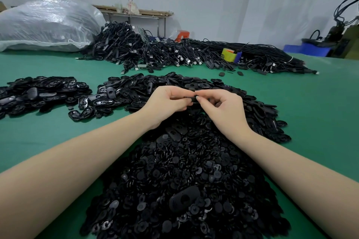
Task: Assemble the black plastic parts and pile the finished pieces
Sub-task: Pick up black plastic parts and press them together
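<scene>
My left hand (165, 104) and my right hand (223, 108) meet above the middle heap, and both pinch one small black plastic part (191, 99) between thumbs and fingertips. The part is mostly hidden by the fingers. Under the hands lies a heap of black oval shells (258, 114). Nearer to me spreads a big pile of small round black discs (174, 176), with one oval shell (183, 201) lying on top of it. A separate pile of black oval pieces (38, 93) sits at the left on the green table (320, 106).
A long heap of black USB cables (174, 52) runs across the back of the table. A big clear plastic bag (46, 23) stands at the back left. A yellow tape roll (229, 54) sits among the cables. Blue bins (308, 49) stand at the far right.
</scene>
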Motion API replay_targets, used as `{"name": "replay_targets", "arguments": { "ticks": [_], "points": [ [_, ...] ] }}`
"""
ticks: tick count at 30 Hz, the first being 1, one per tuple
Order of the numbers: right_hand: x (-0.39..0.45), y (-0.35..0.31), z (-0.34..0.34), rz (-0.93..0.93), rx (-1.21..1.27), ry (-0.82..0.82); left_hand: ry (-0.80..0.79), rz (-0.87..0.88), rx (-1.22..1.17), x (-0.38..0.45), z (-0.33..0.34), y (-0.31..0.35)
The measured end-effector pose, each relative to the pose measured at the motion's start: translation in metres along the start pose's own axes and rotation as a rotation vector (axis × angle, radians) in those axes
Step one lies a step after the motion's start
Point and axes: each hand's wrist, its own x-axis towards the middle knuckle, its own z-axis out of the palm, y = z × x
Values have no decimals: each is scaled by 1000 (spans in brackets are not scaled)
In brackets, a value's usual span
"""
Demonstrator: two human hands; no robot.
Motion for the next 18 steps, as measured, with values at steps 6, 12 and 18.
{"name": "replay_targets", "arguments": {
  "ticks": [6,12,18],
  "points": [
    [0,0,0,-23,10,-25,-28,28,8,-1,-1,2],
    [-1,1,1,-25,30,-35,-1,-5,-14,0,-1,1],
    [-1,0,-2,-99,-18,-4,-35,-33,-28,-2,-2,3]
  ]
}}
